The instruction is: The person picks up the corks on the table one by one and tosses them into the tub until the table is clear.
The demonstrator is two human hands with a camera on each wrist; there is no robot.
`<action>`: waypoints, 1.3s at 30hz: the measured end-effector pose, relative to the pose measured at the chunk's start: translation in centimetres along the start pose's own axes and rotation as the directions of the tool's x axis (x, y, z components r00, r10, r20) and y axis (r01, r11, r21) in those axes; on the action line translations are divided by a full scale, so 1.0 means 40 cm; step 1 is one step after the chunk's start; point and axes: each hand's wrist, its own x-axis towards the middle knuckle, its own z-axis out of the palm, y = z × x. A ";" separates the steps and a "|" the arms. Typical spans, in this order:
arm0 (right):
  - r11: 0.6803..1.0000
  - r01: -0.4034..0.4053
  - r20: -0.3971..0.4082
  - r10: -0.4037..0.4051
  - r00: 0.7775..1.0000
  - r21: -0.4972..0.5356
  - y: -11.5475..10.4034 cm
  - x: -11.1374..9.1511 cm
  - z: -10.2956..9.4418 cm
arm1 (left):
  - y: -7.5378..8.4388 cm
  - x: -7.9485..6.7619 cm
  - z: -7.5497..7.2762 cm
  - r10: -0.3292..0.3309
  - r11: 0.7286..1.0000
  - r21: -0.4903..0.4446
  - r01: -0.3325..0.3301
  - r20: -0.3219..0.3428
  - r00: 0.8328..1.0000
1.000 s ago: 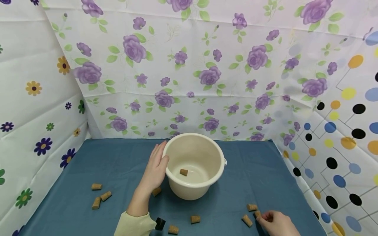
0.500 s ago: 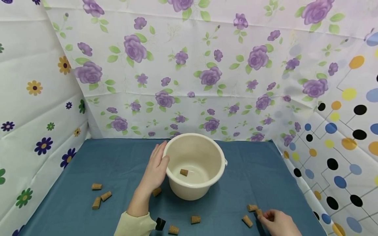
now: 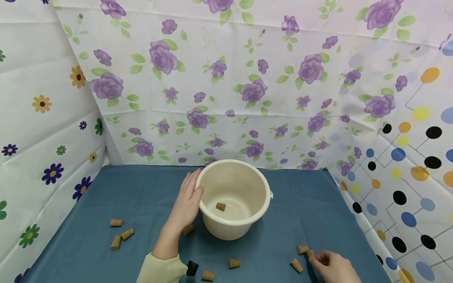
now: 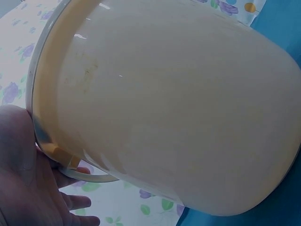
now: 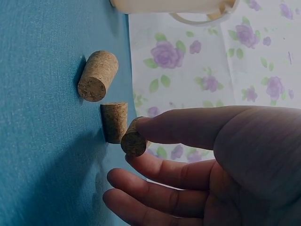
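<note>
My left hand (image 3: 187,200) lies along the left rim of a cream plastic bucket (image 3: 226,230), its fingers fairly straight. The left wrist view shows those fingers beside the bucket's handle (image 4: 89,177). One cork stopper (image 3: 221,206) lies inside the bucket. At the front right, my right hand (image 3: 332,267) pinches a cork stopper (image 5: 134,142) between thumb and forefinger, with the other fingers loosely bent in the right wrist view. Two more cork stoppers are close by: one (image 3: 302,249) just behind the pinched one, the other (image 3: 296,265) to its left.
Three corks (image 3: 116,223) lie at the left of the blue cloth (image 3: 141,196). Another cork (image 3: 188,230) is partly behind my left forearm, and two corks (image 3: 234,263) lie at the front. A floral sheet (image 3: 212,98) hangs behind.
The right hand has shifted up very slightly with the pinched cork, which appears a little higher than a second ago. My left hand and the bucket stay in place.
</note>
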 end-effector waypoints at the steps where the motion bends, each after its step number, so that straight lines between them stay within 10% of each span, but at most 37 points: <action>1: 1.000 0.002 -0.001 -0.002 1.000 -0.001 0.000 -0.001 0.000 | 0.000 0.000 0.000 -0.001 1.000 0.000 0.001 0.000 1.000; 39: 0.997 0.029 -0.058 -0.024 0.998 0.076 -0.041 -0.014 -0.006 | 0.007 0.001 -0.001 -0.003 1.000 -0.001 0.003 0.009 1.000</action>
